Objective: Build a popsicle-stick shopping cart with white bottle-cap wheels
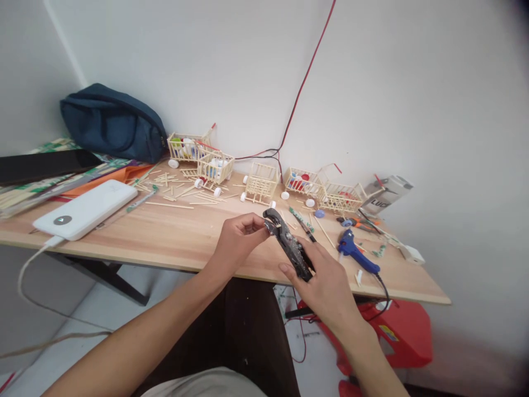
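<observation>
My right hand (324,278) is wrapped around the handles of a black hand-held cutter (289,247) with a curved jaw, held above the table's front edge and tilted up to the left. At the jaw end, my left hand (237,240) is closed in a pinch. Whatever its fingertips hold is too small to make out. Just beyond the jaw stands a small stick-built cart (261,186) with white wheels. A pen-like black and green item (303,221) lies behind the cutter.
More stick carts (215,167) stand along the wall, some filled with small coloured things. Loose wooden sticks (165,179) lie scattered at left. A blue glue gun (356,251) sits at right, its cord hanging over the edge. A white power bank (86,209) and blue bag (113,121) are at left.
</observation>
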### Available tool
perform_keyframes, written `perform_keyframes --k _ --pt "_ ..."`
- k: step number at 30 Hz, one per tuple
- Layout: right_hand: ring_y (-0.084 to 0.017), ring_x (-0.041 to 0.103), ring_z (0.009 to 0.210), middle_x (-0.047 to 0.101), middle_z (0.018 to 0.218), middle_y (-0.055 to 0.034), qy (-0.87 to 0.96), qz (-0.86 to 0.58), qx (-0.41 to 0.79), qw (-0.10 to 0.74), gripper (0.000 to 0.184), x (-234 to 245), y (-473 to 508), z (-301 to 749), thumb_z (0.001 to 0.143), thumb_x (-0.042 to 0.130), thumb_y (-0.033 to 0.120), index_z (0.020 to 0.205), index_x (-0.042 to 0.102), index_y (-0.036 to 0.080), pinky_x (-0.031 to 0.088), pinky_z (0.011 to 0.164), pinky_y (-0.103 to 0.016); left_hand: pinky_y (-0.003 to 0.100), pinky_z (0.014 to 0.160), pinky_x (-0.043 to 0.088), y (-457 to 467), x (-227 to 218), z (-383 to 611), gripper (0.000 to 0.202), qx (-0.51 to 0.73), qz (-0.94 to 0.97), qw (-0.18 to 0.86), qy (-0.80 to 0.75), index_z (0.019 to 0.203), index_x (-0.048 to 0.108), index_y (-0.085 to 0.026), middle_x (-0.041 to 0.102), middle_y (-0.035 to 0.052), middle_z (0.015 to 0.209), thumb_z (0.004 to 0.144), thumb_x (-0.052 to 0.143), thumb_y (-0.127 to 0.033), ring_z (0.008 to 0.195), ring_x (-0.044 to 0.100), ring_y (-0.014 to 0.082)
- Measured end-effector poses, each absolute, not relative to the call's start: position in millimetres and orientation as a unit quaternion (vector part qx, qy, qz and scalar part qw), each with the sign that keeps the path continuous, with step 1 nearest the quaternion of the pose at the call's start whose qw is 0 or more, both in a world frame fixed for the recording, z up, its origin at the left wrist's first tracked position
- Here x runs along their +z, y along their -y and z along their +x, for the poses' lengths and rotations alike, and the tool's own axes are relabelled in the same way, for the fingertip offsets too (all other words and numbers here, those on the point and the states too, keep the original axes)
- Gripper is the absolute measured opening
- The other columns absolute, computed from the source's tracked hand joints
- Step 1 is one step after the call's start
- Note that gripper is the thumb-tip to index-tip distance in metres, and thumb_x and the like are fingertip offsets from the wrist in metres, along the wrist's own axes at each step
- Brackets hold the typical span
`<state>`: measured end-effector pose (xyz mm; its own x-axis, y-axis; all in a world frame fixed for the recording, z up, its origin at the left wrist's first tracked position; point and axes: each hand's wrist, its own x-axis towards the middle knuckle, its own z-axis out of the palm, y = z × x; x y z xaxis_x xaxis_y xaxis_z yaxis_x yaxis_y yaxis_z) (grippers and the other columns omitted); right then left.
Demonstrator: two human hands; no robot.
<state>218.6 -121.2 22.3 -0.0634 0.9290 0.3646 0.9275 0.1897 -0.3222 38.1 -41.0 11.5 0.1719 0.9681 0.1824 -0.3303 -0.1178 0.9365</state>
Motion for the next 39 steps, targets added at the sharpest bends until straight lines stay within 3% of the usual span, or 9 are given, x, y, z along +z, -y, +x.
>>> perform_keyframes --k 9,12,18,23,31,39 --pt "-0.023 0.069 0.09 0.072 0.1 -0.0085 0.728 -0.626 -0.038 0.278 0.039 16 125 217 0.088 0.061 0.05 0.112 0.064 0.019 0.052 0.076 -0.031 0.022 0.064 0.043 42 15 37 0.022 0.553 0.498 0.585 -0.322 0.063 0.068 -0.014 0.064 -0.001 0.064 0.061 0.083 -0.03 0.063 0.053 0.0099" --pt "-0.021 0.068 0.079 0.071 0.088 -0.005 0.722 -0.639 -0.034 0.263 0.033 16 125 217 0.087 0.061 0.052 0.098 0.064 0.021 0.048 0.069 -0.028 0.023 0.065 0.045 41 14 37 0.022 0.552 0.503 0.583 -0.32 0.064 0.068 -0.014 0.064 -0.0012 0.064 0.06 0.084 -0.03 0.063 0.054 0.01" --pt "-0.019 0.062 0.061 0.063 0.065 -0.0009 0.7 -0.684 -0.045 0.2 0.043 15 120 217 0.087 0.053 0.064 0.078 0.055 0.022 0.034 0.057 -0.026 0.025 0.07 0.049 41 12 39 0.02 0.552 0.529 0.557 -0.325 0.069 0.071 -0.015 0.07 0.0024 0.072 0.068 0.08 -0.033 0.07 0.06 0.0135" --pt "-0.021 0.062 0.062 0.062 0.062 -0.0019 0.687 -0.707 -0.05 0.161 0.047 9 110 216 0.089 0.045 0.067 0.077 0.054 0.023 0.027 0.056 -0.026 0.027 0.072 0.05 33 9 40 0.017 0.549 0.553 0.536 -0.324 0.073 0.073 -0.015 0.073 0.0039 0.075 0.07 0.077 -0.031 0.073 0.064 0.0159" --pt "-0.019 0.06 0.059 0.064 0.063 -0.0035 0.696 -0.699 0.005 0.166 0.052 -3 94 215 0.09 0.041 0.07 0.074 0.054 0.022 0.029 0.057 -0.026 0.026 0.074 0.049 14 -8 35 0.016 0.524 0.572 0.529 -0.344 0.075 0.073 -0.015 0.073 0.0034 0.077 0.069 0.076 -0.03 0.074 0.065 0.0156" --pt "-0.019 0.06 0.056 0.064 0.058 -0.0048 0.702 -0.699 -0.019 0.135 0.054 -8 87 211 0.09 0.041 0.068 0.071 0.059 0.021 0.027 0.056 -0.027 0.024 0.068 0.047 12 -20 30 0.014 0.516 0.577 0.514 -0.371 0.077 0.073 -0.016 0.073 0.002 0.075 0.072 0.072 -0.029 0.07 0.062 0.014"
